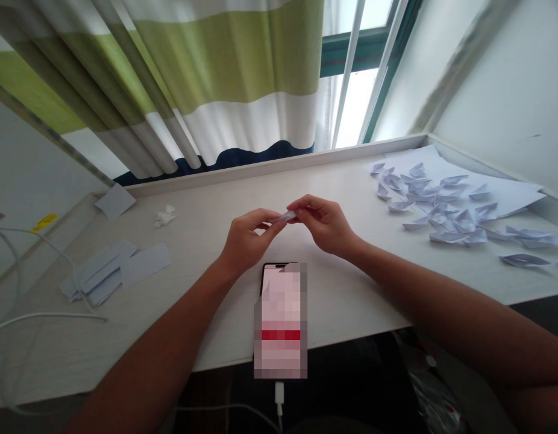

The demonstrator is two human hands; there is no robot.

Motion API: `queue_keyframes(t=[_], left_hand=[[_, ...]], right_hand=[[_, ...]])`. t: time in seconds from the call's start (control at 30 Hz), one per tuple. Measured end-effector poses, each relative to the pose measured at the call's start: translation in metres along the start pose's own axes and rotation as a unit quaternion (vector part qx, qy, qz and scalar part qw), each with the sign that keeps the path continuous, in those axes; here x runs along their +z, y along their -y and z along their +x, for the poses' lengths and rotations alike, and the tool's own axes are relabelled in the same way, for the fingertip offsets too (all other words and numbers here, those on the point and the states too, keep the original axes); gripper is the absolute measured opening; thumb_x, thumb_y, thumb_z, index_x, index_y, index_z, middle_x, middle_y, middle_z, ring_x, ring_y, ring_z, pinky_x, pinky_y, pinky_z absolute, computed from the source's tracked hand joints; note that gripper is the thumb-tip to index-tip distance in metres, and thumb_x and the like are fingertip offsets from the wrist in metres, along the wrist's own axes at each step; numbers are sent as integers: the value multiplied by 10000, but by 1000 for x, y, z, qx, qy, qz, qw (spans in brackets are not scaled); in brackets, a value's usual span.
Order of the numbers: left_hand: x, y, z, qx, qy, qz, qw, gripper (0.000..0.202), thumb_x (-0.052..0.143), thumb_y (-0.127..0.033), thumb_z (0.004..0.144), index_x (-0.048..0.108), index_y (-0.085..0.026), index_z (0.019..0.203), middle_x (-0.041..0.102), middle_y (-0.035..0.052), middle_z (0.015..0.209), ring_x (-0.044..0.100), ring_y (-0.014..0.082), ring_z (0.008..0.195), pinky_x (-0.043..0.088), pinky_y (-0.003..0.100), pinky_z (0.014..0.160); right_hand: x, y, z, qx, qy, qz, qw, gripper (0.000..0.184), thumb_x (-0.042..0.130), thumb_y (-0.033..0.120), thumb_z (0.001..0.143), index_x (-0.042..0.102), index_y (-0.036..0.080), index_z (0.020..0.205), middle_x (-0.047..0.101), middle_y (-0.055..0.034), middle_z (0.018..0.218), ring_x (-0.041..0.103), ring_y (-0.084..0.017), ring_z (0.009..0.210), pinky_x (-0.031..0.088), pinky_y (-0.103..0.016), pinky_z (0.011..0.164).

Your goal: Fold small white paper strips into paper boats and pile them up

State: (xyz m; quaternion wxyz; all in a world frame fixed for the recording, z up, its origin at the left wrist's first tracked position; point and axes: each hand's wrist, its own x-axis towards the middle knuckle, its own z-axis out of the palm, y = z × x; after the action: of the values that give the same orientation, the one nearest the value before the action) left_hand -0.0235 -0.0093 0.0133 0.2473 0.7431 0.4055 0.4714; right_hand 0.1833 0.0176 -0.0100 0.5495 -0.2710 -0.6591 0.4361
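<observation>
A small piece of folded white paper [285, 216] is held between both hands above the middle of the desk. My left hand [252, 238] pinches its left end between thumb and fingers. At the other end, the fingertips of my right hand [322, 223] are closed on it, hiding part of the paper. Its exact folded shape is too small to tell. Many folded paper boats [462, 220] lie in a loose group on the right side of the desk, some on top of flat white sheets [516, 187].
A phone [281, 313] with a blurred screen lies at the desk's front edge, a charging plug [279, 393] below it. On the left are stacked paper slips [143, 264], a crumpled paper [165, 216], a square sheet [115, 201] and a white cable [48, 314]. Curtains hang behind.
</observation>
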Motion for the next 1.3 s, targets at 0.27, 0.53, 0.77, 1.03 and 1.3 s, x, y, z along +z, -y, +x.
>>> queue_keyframes(t=[0.27,0.53,0.77,1.03,1.3], left_hand=[[-5,4,1,-6,0,-31,999,229,844,-433,924,829,-204,931,844,70,902,799,216,848,663,362,837],[0,-2,0,33,-22,-21,999,207,876,-435,897,852,-232,871,833,82,981,779,210,892,669,351,799],[4,-4,-1,-56,-64,-133,987,375,976,-421,781,832,-210,1056,845,66,947,819,225,903,703,394,882],[13,-7,-1,-89,-91,-216,968,501,1018,-449,712,787,-204,1083,840,37,902,837,224,898,707,410,915],[5,-4,2,-111,-44,-205,971,445,1009,-395,732,833,-190,1086,850,70,944,825,218,863,703,374,840]], right_hand=[[3,10,-3,-16,8,-9,1000,209,753,424,1004,742,215,1003,765,-49,984,759,-206,952,680,-454,942],[-1,14,-1,0,28,-30,999,377,872,555,889,677,233,888,788,-67,1066,754,-220,969,679,-480,966],[-3,17,-2,-14,23,-30,999,344,889,518,887,709,225,874,795,-47,930,756,-213,888,670,-476,929],[3,17,0,-5,-16,9,1000,382,944,509,822,736,219,957,767,-38,950,735,-198,866,660,-408,850],[-4,15,4,48,43,22,998,430,878,604,863,787,184,881,770,-37,760,723,-174,726,630,-358,720]])
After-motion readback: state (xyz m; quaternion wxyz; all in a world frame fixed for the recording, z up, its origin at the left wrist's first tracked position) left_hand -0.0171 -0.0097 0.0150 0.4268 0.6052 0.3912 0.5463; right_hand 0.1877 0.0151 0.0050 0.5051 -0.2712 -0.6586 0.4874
